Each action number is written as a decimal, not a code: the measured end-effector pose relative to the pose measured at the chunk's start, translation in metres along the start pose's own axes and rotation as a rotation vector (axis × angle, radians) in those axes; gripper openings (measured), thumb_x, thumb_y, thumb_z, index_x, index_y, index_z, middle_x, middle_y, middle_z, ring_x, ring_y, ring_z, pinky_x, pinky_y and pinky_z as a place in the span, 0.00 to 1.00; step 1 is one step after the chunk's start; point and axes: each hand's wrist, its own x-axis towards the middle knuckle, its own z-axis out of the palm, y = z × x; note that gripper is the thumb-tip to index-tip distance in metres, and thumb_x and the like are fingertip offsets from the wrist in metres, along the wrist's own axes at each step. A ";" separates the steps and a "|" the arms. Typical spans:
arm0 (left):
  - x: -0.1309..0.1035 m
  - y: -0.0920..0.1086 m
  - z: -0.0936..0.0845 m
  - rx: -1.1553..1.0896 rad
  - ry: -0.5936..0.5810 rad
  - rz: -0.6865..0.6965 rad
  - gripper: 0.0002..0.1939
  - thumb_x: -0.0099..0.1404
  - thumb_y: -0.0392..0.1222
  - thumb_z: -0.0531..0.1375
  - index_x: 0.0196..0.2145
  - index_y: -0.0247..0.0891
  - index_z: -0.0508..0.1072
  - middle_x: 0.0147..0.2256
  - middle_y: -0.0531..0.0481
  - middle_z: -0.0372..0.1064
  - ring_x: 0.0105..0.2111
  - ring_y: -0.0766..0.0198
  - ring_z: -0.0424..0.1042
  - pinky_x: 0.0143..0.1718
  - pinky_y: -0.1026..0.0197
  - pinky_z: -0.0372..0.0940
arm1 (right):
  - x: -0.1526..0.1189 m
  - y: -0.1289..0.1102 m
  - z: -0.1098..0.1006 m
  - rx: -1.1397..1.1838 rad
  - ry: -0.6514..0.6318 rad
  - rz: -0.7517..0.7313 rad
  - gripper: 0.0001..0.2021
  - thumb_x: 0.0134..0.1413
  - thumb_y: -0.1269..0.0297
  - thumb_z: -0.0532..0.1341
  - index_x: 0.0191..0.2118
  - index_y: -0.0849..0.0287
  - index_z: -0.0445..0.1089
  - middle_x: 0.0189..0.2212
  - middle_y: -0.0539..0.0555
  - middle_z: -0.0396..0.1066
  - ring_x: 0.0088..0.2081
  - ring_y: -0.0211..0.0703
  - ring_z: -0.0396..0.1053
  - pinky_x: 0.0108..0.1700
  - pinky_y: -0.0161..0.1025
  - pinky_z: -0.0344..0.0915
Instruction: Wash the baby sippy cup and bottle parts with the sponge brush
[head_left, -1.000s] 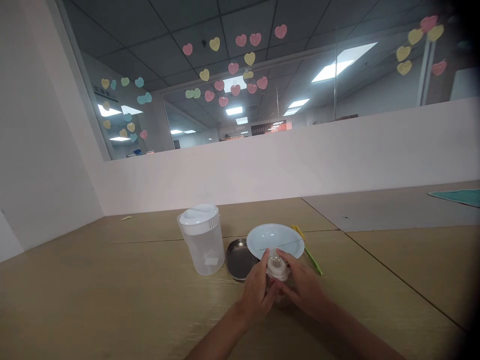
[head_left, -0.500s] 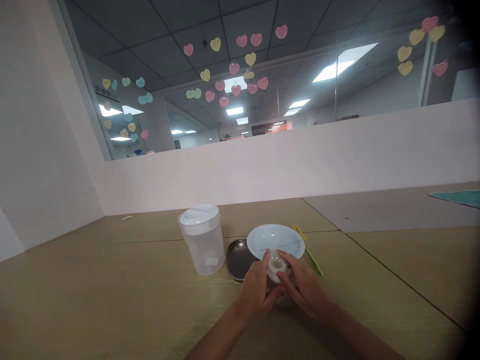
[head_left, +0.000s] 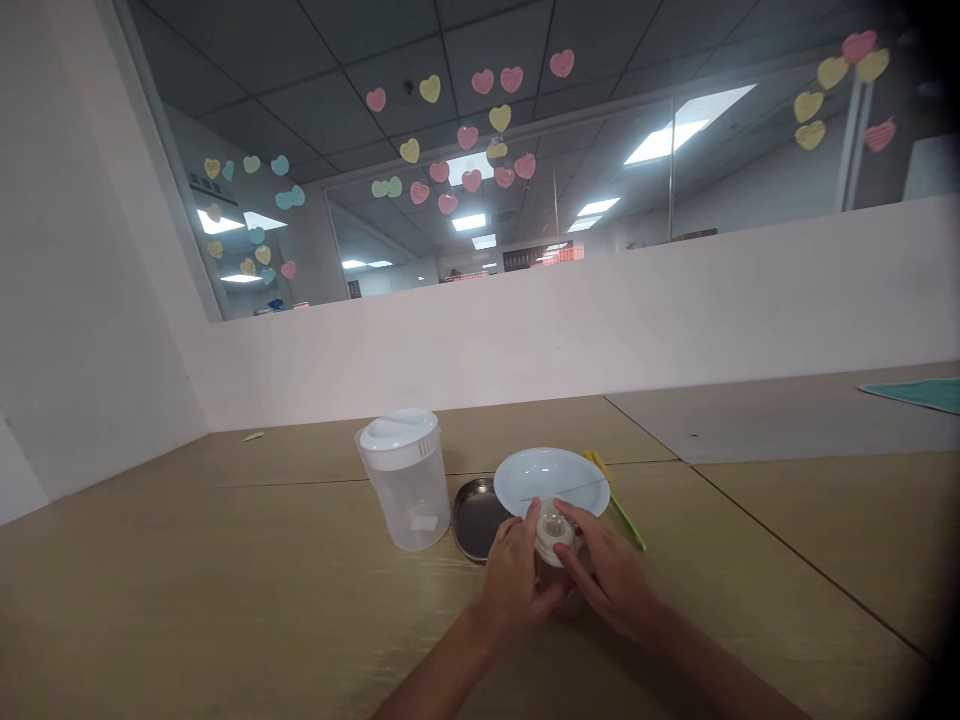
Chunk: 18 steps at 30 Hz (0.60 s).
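Observation:
A baby bottle point(head_left: 553, 540) with a white collar and a clear domed top stands upright between my hands. My left hand point(head_left: 516, 570) is closed around its left side, the thumb across the front. From the right, my right hand point(head_left: 611, 570) grips the collar with its fingers and thumb. The lower part of the bottle is mostly hidden by my hands. Just behind it lies a pale blue-white bowl point(head_left: 551, 465) with a thin straight thing across it. A dark round metal tin point(head_left: 476, 520) sits left of my left hand.
A translucent pitcher point(head_left: 412, 495) with a white lid stands left of the tin. Right of the bowl lies a green-handled brush point(head_left: 628, 522) with a yellow head. A teal cloth point(head_left: 919, 394) is at the far right, and a white wall point(head_left: 480, 345) rises behind the table.
My left thumb has shifted slightly on the bottle's front. Both hands keep their hold, and the other things stay in place.

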 end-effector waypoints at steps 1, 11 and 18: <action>0.000 0.000 0.000 -0.002 -0.003 -0.001 0.46 0.57 0.47 0.59 0.64 0.35 0.36 0.55 0.36 0.60 0.52 0.48 0.62 0.53 0.43 0.57 | 0.000 0.000 0.000 0.005 0.000 0.004 0.22 0.59 0.62 0.52 0.59 0.54 0.54 0.52 0.57 0.67 0.51 0.47 0.67 0.48 0.45 0.68; -0.005 0.005 0.004 -0.152 0.005 -0.117 0.42 0.60 0.49 0.59 0.63 0.36 0.40 0.56 0.36 0.58 0.53 0.50 0.62 0.52 0.45 0.60 | 0.005 -0.011 0.003 0.191 0.077 0.291 0.23 0.52 0.54 0.59 0.54 0.52 0.60 0.47 0.55 0.70 0.47 0.48 0.69 0.44 0.45 0.70; -0.008 -0.001 0.008 -0.215 -0.001 -0.104 0.43 0.60 0.51 0.59 0.64 0.38 0.38 0.61 0.36 0.49 0.60 0.49 0.53 0.57 0.43 0.53 | 0.007 -0.012 -0.002 0.468 0.017 0.408 0.24 0.53 0.54 0.59 0.55 0.52 0.60 0.48 0.56 0.69 0.48 0.47 0.68 0.47 0.44 0.69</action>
